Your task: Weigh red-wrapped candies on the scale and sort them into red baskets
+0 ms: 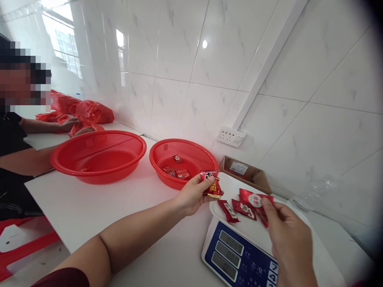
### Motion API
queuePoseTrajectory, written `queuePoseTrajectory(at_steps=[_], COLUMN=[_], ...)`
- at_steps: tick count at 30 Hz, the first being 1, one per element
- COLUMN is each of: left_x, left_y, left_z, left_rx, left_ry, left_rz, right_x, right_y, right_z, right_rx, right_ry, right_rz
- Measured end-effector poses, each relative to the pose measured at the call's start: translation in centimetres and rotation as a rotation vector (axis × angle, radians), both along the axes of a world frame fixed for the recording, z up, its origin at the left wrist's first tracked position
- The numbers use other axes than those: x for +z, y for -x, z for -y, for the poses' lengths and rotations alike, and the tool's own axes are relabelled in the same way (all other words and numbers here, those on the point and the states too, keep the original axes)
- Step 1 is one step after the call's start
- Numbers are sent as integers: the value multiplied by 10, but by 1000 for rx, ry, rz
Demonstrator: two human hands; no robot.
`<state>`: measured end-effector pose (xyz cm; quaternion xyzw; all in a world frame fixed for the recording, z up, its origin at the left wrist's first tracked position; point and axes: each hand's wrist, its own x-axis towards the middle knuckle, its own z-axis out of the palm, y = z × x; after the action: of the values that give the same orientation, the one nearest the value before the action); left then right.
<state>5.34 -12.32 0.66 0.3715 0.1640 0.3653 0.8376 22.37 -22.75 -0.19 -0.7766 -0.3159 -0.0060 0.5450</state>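
Observation:
My left hand (194, 193) is closed on red snack packets (214, 186) with gold and white print, held over the near left rim of the scale's white pan. In my right hand (289, 229) a red snack packet (253, 198) with a pale round label is pinched between thumb and fingers, above the pan. Under it, several red packets (243, 209) lie on the white weighing pan (230, 183). The digital scale (236, 255) has a blue panel with three displays, whose digits I cannot read. My right hand hides part of its keypad.
A red plastic basket (154, 159) holding several red packets stands behind my left hand. Farther left is another red basket (98, 177). An open cardboard box (266, 183) sits by the wall socket (231, 136). At far left a person's hands (70, 124) touch red plastic bags (92, 111).

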Motion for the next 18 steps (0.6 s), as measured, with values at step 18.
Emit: queuePoseTrajectory(at_steps=[18], left_x=[-1], left_y=[-2], left_z=[3], left_rx=[-16], left_ry=[-3], left_rz=[-48], right_x=[16], right_y=[-34], right_z=[24], right_rx=[-10], right_ry=[779], right_rz=[181])
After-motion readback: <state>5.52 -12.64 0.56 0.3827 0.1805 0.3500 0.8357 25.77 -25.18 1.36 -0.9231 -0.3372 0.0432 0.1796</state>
